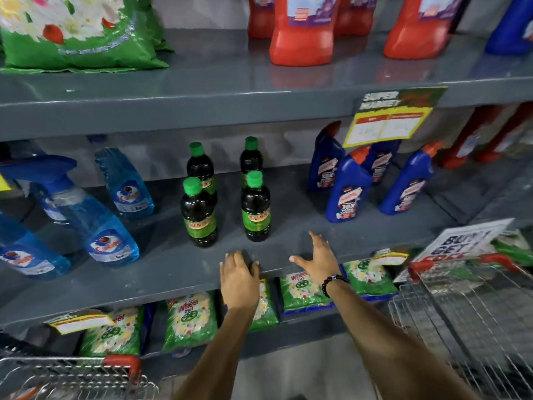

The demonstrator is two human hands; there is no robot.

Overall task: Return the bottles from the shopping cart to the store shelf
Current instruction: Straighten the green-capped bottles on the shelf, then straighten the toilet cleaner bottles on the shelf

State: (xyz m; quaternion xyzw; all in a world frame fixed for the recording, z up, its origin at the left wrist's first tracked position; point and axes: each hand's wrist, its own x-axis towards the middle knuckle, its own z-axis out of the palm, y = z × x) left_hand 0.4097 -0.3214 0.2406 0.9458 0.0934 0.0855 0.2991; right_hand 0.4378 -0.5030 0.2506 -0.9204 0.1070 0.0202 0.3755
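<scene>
Both hands empty, fingers spread: left hand (239, 277) & right hand (318, 256) at the shelf (173, 269) edge, just below four green-capped bottles (199, 213) standing upright.

Vantage: one head-worn wide-angle camera, standing close before a grey store shelf (202, 272), with no second view to overlap.
Direction: forward and slightly down, square onto the middle shelf level.
Distance: near; both forearms enter from the bottom edge and the hands (239, 275) reach the shelf's front lip.
Centre: four green-capped dark bottles (199, 215) stand just above the hands.
Upper edge: red bottles (300, 33) on the level above are cut off at the top.
Lower corners: wire shopping cart (467, 321) at right, another cart rim at bottom left.
Distortion: shelf edges bow and tilt toward the margins.
</scene>
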